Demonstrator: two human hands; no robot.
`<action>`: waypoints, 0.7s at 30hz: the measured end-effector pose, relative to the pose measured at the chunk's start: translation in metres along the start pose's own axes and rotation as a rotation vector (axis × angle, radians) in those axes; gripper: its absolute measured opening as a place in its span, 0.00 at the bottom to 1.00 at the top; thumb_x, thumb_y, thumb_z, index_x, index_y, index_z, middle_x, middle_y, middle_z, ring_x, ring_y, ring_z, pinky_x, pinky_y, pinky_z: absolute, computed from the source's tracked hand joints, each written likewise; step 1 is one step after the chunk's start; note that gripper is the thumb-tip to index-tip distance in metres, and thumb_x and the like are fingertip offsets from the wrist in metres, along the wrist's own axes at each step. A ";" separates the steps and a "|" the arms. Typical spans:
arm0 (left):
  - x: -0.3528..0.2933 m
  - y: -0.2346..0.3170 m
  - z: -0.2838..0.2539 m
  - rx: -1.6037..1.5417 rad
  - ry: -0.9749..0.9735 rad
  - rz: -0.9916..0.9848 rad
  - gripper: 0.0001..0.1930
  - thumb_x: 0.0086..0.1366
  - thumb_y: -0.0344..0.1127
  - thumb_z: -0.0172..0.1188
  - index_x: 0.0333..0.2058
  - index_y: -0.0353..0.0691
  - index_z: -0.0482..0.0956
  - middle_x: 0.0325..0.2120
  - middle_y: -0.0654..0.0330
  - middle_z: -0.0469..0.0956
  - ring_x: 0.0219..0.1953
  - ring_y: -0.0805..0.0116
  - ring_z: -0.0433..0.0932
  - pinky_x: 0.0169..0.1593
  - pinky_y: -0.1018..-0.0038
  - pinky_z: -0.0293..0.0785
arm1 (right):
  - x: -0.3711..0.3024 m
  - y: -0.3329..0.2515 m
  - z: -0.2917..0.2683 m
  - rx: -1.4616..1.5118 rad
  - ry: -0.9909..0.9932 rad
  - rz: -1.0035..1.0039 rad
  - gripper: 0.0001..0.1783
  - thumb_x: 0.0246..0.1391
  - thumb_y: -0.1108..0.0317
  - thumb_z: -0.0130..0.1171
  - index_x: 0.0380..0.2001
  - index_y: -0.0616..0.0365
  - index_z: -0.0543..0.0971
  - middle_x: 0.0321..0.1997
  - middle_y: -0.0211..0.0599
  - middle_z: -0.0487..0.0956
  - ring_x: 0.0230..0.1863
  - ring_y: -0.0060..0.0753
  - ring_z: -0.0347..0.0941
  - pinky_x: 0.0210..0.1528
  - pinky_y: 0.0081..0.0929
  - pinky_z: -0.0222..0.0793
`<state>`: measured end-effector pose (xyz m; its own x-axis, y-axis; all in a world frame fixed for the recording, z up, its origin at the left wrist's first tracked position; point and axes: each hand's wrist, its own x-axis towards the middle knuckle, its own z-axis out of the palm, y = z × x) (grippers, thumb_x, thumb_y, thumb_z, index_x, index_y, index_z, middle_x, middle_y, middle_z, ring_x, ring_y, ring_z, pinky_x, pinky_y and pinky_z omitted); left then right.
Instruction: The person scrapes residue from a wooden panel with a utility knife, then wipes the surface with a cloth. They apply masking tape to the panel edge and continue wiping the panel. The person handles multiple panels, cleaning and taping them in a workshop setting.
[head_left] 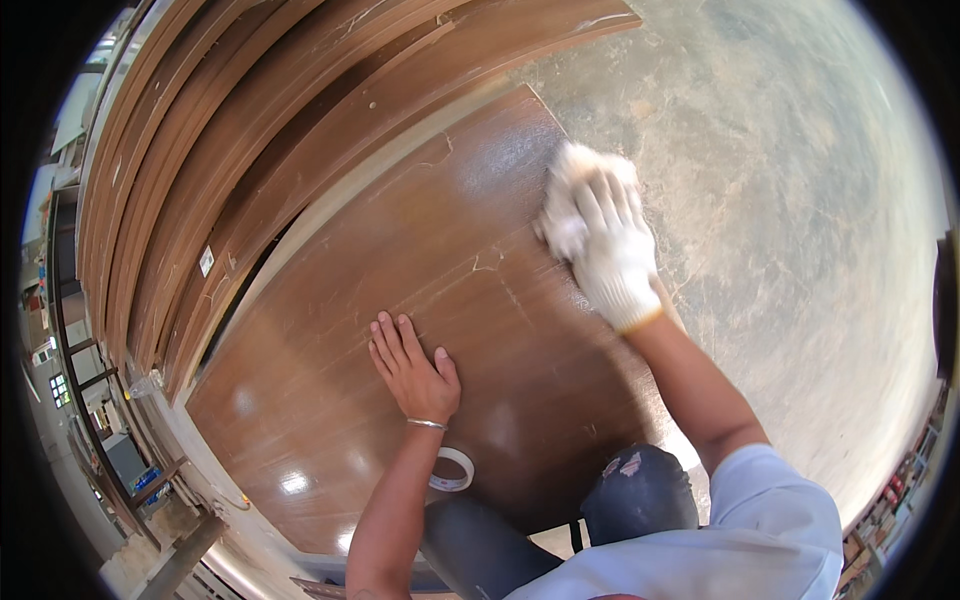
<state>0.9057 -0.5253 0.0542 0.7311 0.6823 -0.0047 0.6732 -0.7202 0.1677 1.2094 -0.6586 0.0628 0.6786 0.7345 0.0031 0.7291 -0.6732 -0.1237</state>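
A large brown wooden panel with a glossy, lightly marked surface lies in front of me. My left hand, bare and with a bracelet at the wrist, rests flat on it with the fingers stretched out. My right hand wears a white knit glove and presses a bunched whitish cloth at the panel's right edge; both look slightly blurred. A roll of white tape lies on the panel beside my left wrist, close to my knees.
Several brown boards stand stacked along the far left side, just beyond the panel. Concrete floor stretches out to the right. A dark metal frame and assorted items are at the far left rim.
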 end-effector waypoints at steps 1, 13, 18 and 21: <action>0.000 0.000 0.001 -0.012 0.008 0.002 0.40 0.67 0.42 0.55 0.74 0.29 0.57 0.77 0.37 0.50 0.80 0.37 0.45 0.79 0.44 0.38 | 0.032 -0.005 0.009 0.166 0.125 -0.014 0.32 0.64 0.61 0.56 0.69 0.57 0.70 0.77 0.53 0.66 0.81 0.50 0.56 0.82 0.48 0.47; 0.002 0.001 -0.002 -0.017 0.023 0.006 0.40 0.66 0.41 0.55 0.74 0.29 0.58 0.77 0.39 0.51 0.80 0.37 0.45 0.80 0.46 0.38 | -0.053 -0.010 -0.019 0.427 0.243 -0.267 0.25 0.51 0.67 0.64 0.53 0.61 0.81 0.65 0.51 0.78 0.74 0.56 0.66 0.80 0.61 0.50; -0.002 -0.003 0.005 0.006 0.035 0.018 0.40 0.67 0.40 0.54 0.74 0.28 0.56 0.77 0.39 0.51 0.80 0.37 0.46 0.79 0.46 0.39 | -0.131 0.000 -0.021 0.394 0.114 -0.224 0.31 0.44 0.66 0.66 0.56 0.60 0.81 0.65 0.44 0.79 0.71 0.50 0.71 0.78 0.56 0.56; -0.002 -0.004 0.001 0.046 0.020 0.051 0.39 0.64 0.38 0.55 0.72 0.28 0.58 0.76 0.37 0.53 0.78 0.37 0.49 0.79 0.44 0.40 | -0.127 0.003 -0.019 0.412 0.098 -0.216 0.33 0.42 0.68 0.66 0.57 0.60 0.81 0.67 0.43 0.79 0.71 0.50 0.70 0.78 0.54 0.56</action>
<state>0.9017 -0.5240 0.0524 0.7622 0.6469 0.0226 0.6402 -0.7585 0.1213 1.1267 -0.7554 0.0812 0.5348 0.8291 0.1631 0.7721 -0.4011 -0.4928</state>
